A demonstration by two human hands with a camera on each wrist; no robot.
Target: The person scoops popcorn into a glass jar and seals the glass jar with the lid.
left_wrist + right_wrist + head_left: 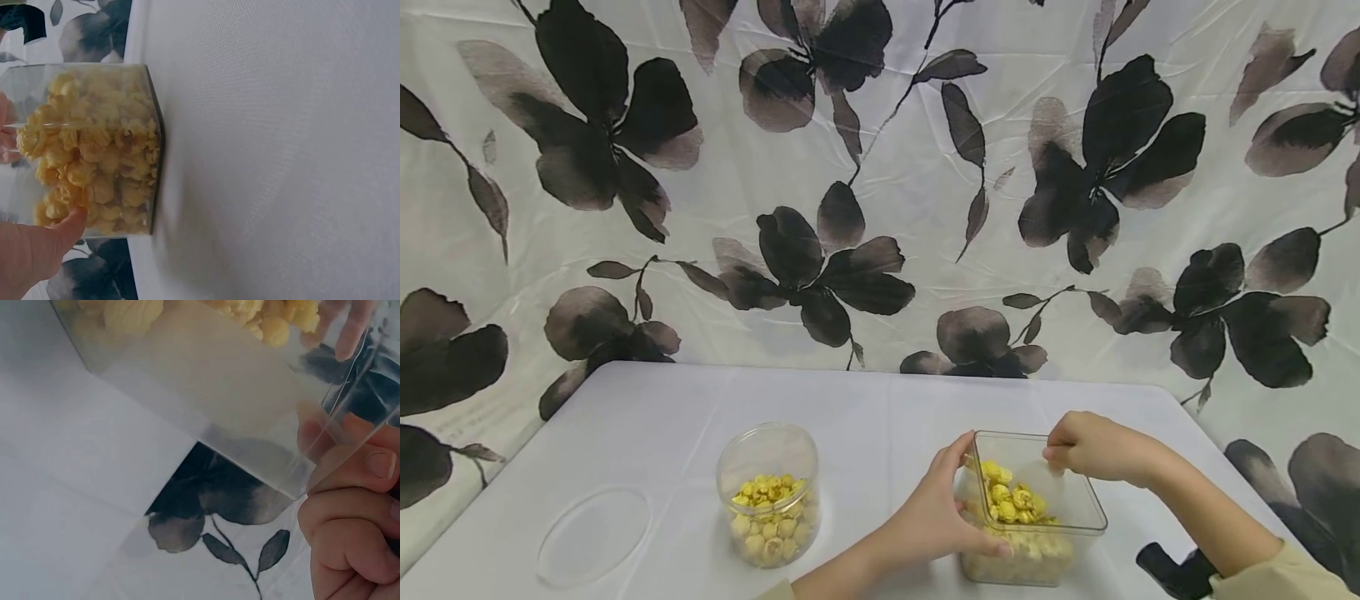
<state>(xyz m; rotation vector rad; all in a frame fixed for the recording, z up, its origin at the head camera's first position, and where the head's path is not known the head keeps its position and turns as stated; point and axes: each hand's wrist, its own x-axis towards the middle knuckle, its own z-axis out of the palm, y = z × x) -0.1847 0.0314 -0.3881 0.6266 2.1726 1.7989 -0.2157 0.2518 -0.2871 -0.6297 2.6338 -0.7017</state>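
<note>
A clear square-rimmed container [1078, 528] with yellow popcorn [1011, 500] stands at the right of the table. The popcorn is heaped towards its left side. My left hand [925, 521] grips this container from the left, its thumb on the near side and its fingers at the far left edge. In the left wrist view, the left thumb [62, 240] presses against the wall in front of the popcorn. On the right, my right hand [1093, 450] pinches the rim with curled fingers; one fingertip shows through the plastic in the right wrist view.
Left of the hands stands a round clear jar [767, 433] with more yellow popcorn, its top uncovered. A round clear lid [593, 533] lies flat on the white table [662, 442] further left. Behind hangs a floral curtain [940, 167]. A black object [1180, 571] shows near the right sleeve.
</note>
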